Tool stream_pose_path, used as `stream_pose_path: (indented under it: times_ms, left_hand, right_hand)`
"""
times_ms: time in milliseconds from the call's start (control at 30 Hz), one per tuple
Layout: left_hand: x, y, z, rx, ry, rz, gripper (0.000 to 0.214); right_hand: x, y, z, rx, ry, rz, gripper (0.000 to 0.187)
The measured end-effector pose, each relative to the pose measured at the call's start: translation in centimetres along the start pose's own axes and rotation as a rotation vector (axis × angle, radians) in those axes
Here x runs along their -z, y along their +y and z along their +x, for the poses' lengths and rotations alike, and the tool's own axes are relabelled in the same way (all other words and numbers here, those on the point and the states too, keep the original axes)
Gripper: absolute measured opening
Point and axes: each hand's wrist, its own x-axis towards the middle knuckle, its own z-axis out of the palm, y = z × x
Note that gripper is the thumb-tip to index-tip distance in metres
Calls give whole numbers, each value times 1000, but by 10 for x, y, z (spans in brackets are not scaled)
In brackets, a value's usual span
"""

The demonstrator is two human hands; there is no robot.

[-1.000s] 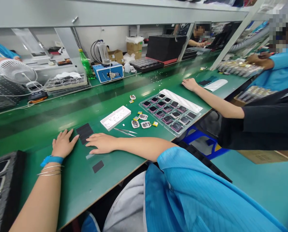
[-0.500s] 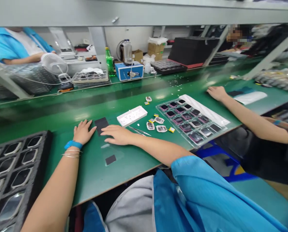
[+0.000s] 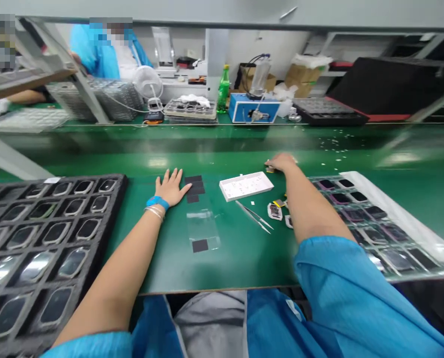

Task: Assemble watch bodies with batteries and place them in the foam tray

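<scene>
While a small yellow-tabbed part (image 3: pixel 269 169) beside the white plastic tray (image 3: pixel 246 185) is covered by the right hand (image 3: pixel 281 161), grip cannot be told; left hand (image 3: pixel 171 186) spread flat beside black rectangular pads (image 3: pixel 195 185); small silver modules (image 3: pixel 274 211) may be swept by the forearm.

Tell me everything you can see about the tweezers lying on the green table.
The tweezers look like thin, silvery metal. Their two slim arms meet at the end nearest the white tray and stand slightly apart at the other end. They lie flat on the green table, slanting from the tray toward the small parts. Nothing but the table touches them.
</scene>
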Motion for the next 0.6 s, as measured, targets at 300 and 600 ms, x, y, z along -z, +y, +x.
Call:
stream_pose_path:
  times_ms: [300,600]
  left_hand:
    - [6,-6,-19,-38,546,-408,60]
    - [1,40,-68,-502,-175,-1153,104]
  right_hand:
    - [-30,-93,-60,-9,10,275,30]
    - [-58,-144,-206,105,-393,816,48]
